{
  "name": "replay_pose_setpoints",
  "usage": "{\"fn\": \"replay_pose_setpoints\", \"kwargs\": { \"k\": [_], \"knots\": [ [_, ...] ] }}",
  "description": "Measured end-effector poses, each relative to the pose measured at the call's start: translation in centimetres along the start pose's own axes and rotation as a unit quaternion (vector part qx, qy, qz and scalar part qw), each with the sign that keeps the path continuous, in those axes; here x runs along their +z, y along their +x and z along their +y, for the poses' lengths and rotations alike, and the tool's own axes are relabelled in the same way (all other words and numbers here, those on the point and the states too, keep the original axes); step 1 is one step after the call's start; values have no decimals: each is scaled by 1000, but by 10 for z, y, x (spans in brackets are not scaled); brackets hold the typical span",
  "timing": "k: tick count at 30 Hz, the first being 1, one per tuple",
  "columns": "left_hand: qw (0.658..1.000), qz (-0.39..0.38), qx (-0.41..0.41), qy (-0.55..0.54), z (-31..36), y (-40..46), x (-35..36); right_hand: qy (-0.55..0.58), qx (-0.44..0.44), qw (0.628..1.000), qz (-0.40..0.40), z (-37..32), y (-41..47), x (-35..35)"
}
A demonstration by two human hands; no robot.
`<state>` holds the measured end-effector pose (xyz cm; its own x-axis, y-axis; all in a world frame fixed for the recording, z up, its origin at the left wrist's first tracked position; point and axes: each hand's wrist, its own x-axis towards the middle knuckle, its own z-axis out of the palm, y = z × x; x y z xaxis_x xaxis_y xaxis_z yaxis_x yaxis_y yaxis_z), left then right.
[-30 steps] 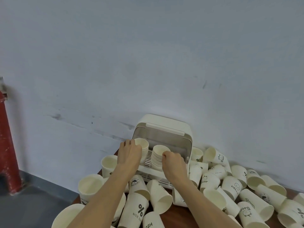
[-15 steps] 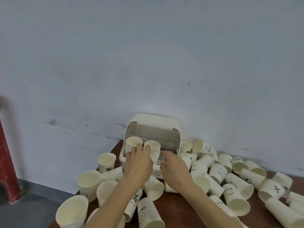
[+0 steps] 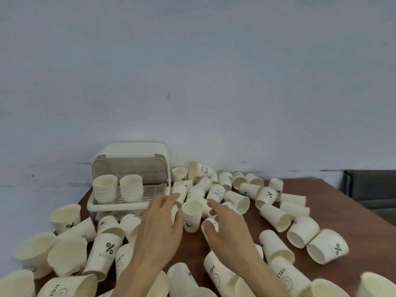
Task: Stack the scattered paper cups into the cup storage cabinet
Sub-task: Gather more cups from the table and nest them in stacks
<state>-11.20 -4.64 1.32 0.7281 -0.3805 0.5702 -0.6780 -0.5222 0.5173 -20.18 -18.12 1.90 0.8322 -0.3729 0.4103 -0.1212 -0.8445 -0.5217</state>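
Two hands are working over one upright cup [image 3: 192,215] near the middle of the worktop [image 3: 353,213]. Left hand [image 3: 159,227] is sitting on the cup's left side, fingers [image 3: 171,199] spread and mostly straight, thumb lying against the cup wall; cannot tell if it is actually gripping, looks more like touching. Right hand [image 3: 228,227] is sitting on the cup's right side, fingers [image 3: 211,204] loosely bent and apart, forefinger reaching toward the rim, thumb curling low against a small cup [image 3: 211,224] lying on its side under the palm. Contact there is blurred, so grip unclear.

Cup cabinet [image 3: 130,179] is standing at the back left of the worktop against the wall [image 3: 192,82], lid flipped up, tray front facing the camera. Two stacks are standing upright inside it on the slatted tray: left stack [image 3: 105,188] and right stack [image 3: 131,187], just beside each other, rest of the tray to their right showing bare slats.

Many loose cups [image 3: 276,217] are lying scattered all around, most on their sides, some upright, several printed with "%" or "HELLO". One upright "%" cup [image 3: 65,217] is standing left of the cabinet front. Big cluster is lying right of the cabinet, more along the near edge.
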Motion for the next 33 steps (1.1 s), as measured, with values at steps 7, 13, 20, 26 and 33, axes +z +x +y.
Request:
{"fn": "replay_pose_setpoints", "kwargs": {
  "k": [7, 13, 20, 26, 33],
  "knots": [
    [999, -35, 24, -7, 30, -3, 24, 7, 40, 999, 17, 33, -24, -22],
    [997, -66, 43, -13, 48, 0, 38, 0, 45, 999, 20, 47, -25, -31],
    [994, -95, 61, -6, 66, 19, 64, -21, 50, 999, -1, 63, -6, -42],
    [990, -114, 78, 28, 69, 50, 94, -41, 63, 997, -10, 85, 22, -49],
    [985, -144, 71, 69, 62, 87, 132, -69, 67, 995, -30, 111, 56, -49]
  ]
}}
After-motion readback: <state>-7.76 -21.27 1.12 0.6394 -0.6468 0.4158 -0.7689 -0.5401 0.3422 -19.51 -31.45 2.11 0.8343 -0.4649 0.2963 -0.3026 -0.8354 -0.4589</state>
